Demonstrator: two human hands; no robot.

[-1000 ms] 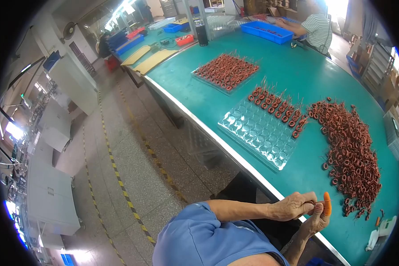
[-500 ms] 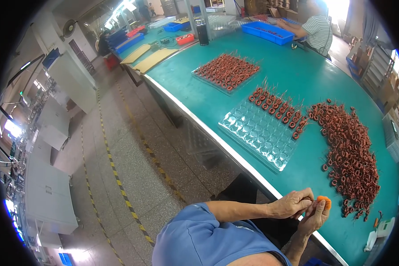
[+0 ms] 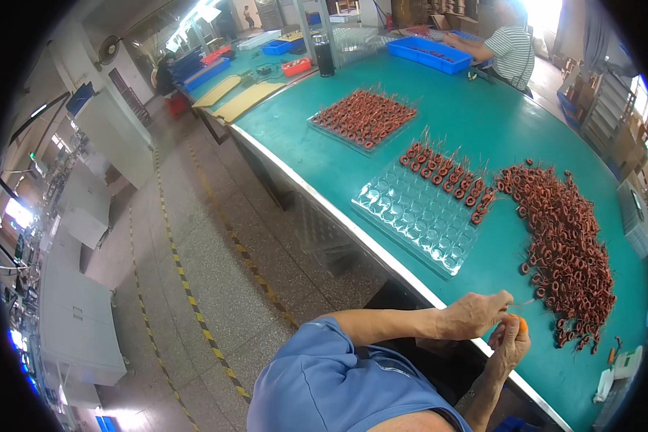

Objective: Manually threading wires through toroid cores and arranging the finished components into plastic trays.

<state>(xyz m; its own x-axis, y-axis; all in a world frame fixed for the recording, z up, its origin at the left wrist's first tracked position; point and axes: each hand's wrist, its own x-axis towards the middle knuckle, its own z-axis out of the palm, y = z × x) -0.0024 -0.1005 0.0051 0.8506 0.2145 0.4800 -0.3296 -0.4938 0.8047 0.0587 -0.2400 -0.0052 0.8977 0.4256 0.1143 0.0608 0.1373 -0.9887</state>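
My left hand [image 3: 475, 315] is closed just past the table's near edge, fingertips pinched together. Thin wire leads [image 3: 523, 302] stick out to the right from its fingertips, like those on the ring coils; the coil body is hidden by the fingers. Right below it, my right hand [image 3: 510, 344] is closed on a small rounded orange piece [image 3: 521, 326], thumb pressed against it. The exact kind of the orange piece cannot be made out. Ahead lies a clear plastic tray [image 3: 407, 216] with round pockets, its far rows filled with red-brown ring coils [image 3: 448, 175], leads upward.
A large heap of loose ring coils [image 3: 565, 252] spreads at the right. Farther off sits a filled tray of coils [image 3: 363, 119]. Beyond are a blue bin [image 3: 430, 56] and a seated person in a striped shirt [image 3: 513, 52]. A white-handled tool [image 3: 621, 371] lies lower right.
My left hand has lifted slightly away from the right one, and wire leads now show at its fingertips. The right hand has shifted a little left and down, still on the orange piece.
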